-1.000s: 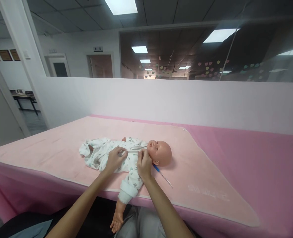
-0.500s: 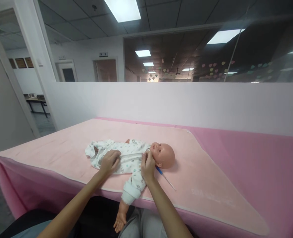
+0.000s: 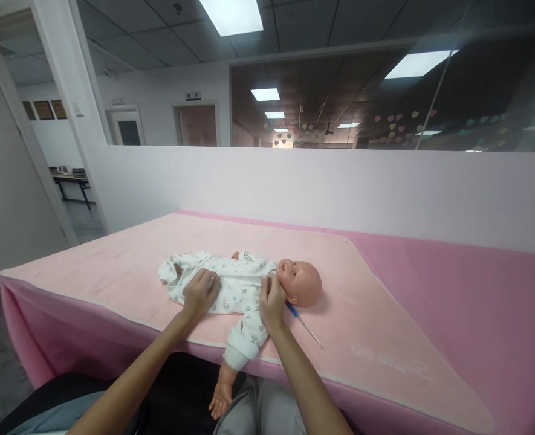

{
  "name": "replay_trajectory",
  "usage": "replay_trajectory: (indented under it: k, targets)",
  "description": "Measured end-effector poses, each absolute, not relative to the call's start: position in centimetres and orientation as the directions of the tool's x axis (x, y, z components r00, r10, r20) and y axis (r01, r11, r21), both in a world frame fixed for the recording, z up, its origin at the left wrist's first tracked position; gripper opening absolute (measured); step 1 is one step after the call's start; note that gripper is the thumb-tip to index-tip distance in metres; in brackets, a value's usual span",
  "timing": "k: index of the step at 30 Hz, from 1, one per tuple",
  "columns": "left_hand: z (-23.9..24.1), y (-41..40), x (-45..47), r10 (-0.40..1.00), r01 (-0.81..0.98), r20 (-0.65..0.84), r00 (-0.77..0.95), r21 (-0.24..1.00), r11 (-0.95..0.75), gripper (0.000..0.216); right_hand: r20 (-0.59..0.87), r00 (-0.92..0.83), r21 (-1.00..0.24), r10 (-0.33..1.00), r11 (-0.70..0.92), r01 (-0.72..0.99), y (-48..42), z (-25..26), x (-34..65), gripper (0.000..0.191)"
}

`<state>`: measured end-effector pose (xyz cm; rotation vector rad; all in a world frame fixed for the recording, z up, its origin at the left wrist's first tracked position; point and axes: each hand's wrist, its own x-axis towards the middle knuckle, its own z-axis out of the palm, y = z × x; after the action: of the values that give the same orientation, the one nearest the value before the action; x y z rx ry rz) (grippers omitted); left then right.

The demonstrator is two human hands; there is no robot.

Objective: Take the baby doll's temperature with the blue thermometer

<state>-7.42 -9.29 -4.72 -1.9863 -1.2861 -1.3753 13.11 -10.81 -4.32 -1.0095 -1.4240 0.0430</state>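
A baby doll (image 3: 300, 284) lies on its back, its head to the right. It wears a white romper (image 3: 237, 296) with small prints. Near the doll's neck, my right hand (image 3: 272, 301) pinches the romper's front edge. My left hand (image 3: 201, 292), fingers curled, grips the cloth lower down by the belly and legs. Between both hands the front edge runs in a straight, taut fold. The doll's near arm (image 3: 224, 389) hangs over the table edge. By the doll's shoulder lies a thin clear stick with a blue end (image 3: 306, 326), partly under the doll.
A pale pink mat (image 3: 376, 338) covers much of the table, over a darker pink cloth (image 3: 489, 290). Behind the table stands a white half wall (image 3: 321, 187) with glass above. To the left is an open door (image 3: 13, 169). My lap is below the near edge.
The whole view has shifted slightly. Both hands keep their places on the romper, and the doll lies as before.
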Motion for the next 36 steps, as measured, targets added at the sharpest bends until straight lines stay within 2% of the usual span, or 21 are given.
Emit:
replay_trajectory:
  k: [6,9,22,31,36]
  targets:
    - [-4.18,-9.85,-7.4,0.502,0.828,0.857,0.117,0.195,-0.526,0.017,0.784,0.22,-0.596,0.581,0.603,0.53,-10.85,-4.28,13.11,0.021]
    - [-3.98,-9.87,-7.37,0.517,0.834,0.837,0.177,0.151,-0.53,0.024,0.782,0.217,-0.597,0.584,0.602,0.531,-10.86,-4.26,13.11,0.021]
    - [-4.07,-9.44,-7.09,0.488,0.854,0.849,0.202,0.091,-0.512,0.007,0.783,0.211,-0.595,0.585,0.608,0.525,-10.72,-4.34,13.13,0.02]
    - [-4.27,-9.16,-7.14,0.463,0.819,0.862,0.208,0.105,-0.564,0.011,0.777,0.207,-0.6,0.595,0.6,0.53,-10.94,-4.22,13.17,0.019]
    - [-4.06,-9.35,-7.13,0.509,0.819,0.836,0.206,0.138,-0.557,0.012,0.773,0.206,-0.604,0.601,0.594,0.531,-10.92,-4.24,13.16,0.019]
